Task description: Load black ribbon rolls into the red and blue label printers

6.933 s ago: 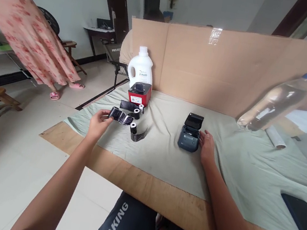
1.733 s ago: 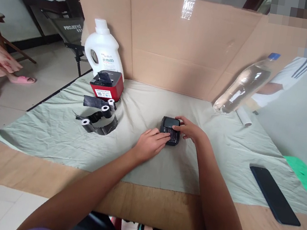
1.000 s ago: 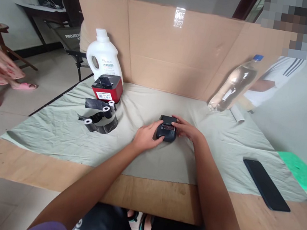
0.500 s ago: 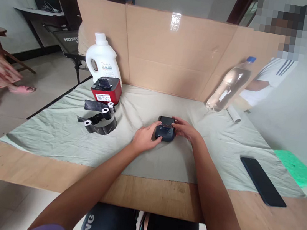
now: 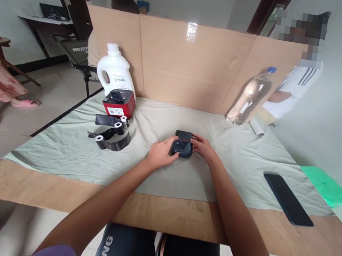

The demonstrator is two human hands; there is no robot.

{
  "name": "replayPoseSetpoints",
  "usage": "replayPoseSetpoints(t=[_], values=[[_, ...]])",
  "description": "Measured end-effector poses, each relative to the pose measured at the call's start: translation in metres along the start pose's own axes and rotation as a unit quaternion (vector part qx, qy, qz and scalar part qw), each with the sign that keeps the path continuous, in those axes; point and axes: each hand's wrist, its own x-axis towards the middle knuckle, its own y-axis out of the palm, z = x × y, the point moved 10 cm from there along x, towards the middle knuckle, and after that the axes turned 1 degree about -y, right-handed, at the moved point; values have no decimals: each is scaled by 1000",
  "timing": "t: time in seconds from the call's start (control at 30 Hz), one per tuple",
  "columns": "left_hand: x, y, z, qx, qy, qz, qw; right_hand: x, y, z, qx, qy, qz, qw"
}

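Note:
A small dark device (image 5: 182, 148) with a raised or open dark lid at its far side lies on the pale green cloth (image 5: 169, 179) in the middle of the table. My left hand (image 5: 161, 151) grips its left side, thumb on the near edge. At its right side, my right hand (image 5: 203, 147) has its fingers pressed to the edge near the lid. Over to the left, black-wrapped rolls with white cores (image 5: 118, 128) stand in front of a red and black box (image 5: 119, 103).
A white jug (image 5: 116, 74) stands behind the box. A clear bottle (image 5: 250, 98) leans against the cardboard screen (image 5: 186, 70), near a white roll (image 5: 256, 127). A black phone (image 5: 288, 199) and green mat (image 5: 327, 186) lie at right. People are behind the screen and at left.
The head view has shifted slightly. Both hands stay at the device, with the right fingers a little less spread over its far edge. A green and purple shape has appeared at lower left.

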Motion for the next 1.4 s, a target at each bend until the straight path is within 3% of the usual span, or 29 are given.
replayPoseSetpoints(t=[0.23, 0.77, 0.97, 1.23, 1.4], values=[[-4, 2, -1, -8, 5, -8, 1000, -1, -4, 0, -17, -35, -17, 999], [-2, 1, 3, -43, -1, 5, 999, -1, -5, -1, -41, -41, -26, 998], [-2, 0, 4, -57, -7, 8, 998, -16, -2, 9, -140, -135, -85, 977], [-1, 2, 3, -20, -17, 3, 1000, -11, 1, 8, -89, -48, -82, 991], [-2, 2, 2, -17, -24, -10, 1000, -15, 3, 11, -87, -40, -77, 992]])
